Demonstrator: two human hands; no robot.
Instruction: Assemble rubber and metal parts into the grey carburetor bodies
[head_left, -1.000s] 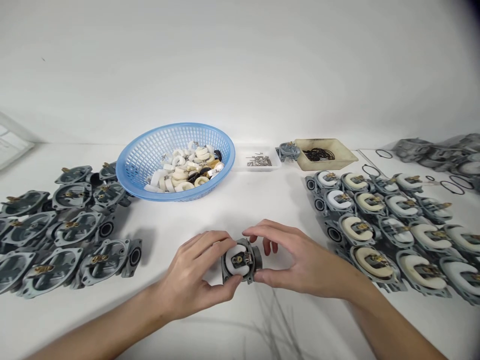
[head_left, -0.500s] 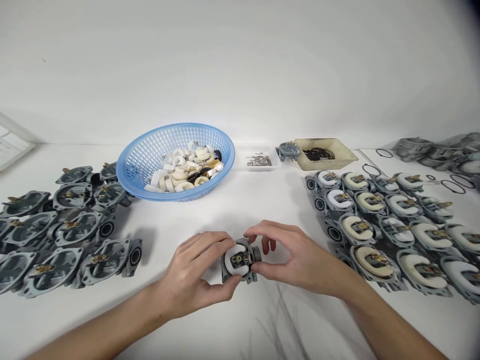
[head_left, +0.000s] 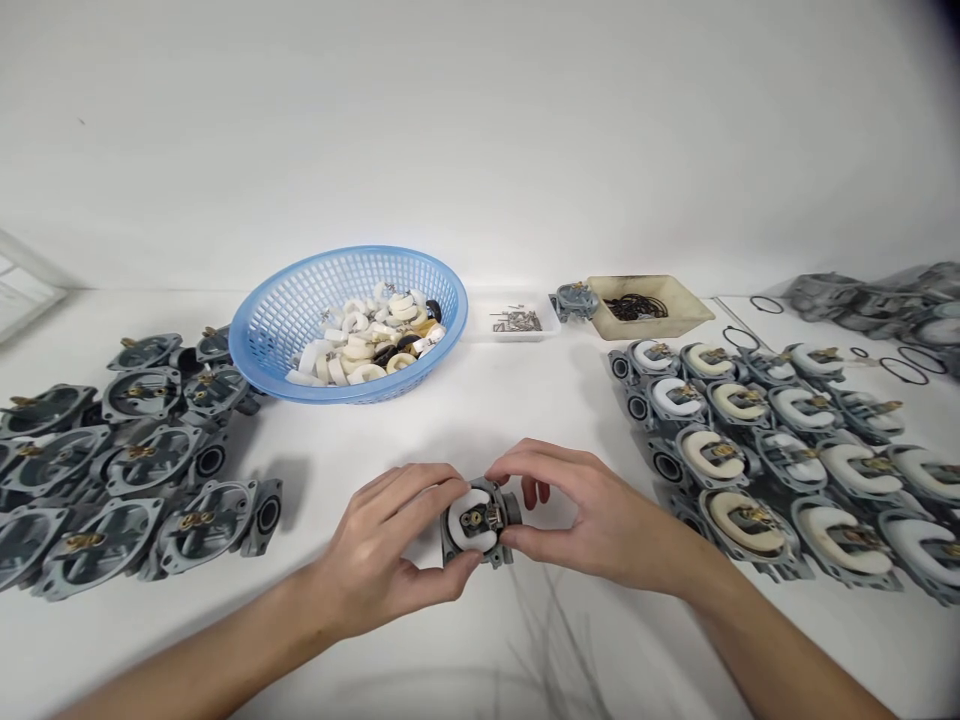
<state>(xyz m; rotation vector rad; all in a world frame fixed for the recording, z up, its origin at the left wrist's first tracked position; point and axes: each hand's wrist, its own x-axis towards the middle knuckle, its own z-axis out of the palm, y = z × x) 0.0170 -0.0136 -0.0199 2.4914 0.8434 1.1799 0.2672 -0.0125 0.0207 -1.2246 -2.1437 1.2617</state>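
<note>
Grey metal body [head_left: 492, 551] with white insert [head_left: 457, 526]

Lower centre: left hand [head_left: 390, 545] and right hand [head_left: 592, 515] clamp the body from either side; the smooth C-shaped insert curves round a brass-toned fitting [head_left: 474, 518]. Beyond, upper left: blue basket [head_left: 274, 320].

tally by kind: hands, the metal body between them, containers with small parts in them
Left hand and right hand: 2
Metal body: 1
Blue basket, white tray and beige tray: 3
Total: 6
</note>
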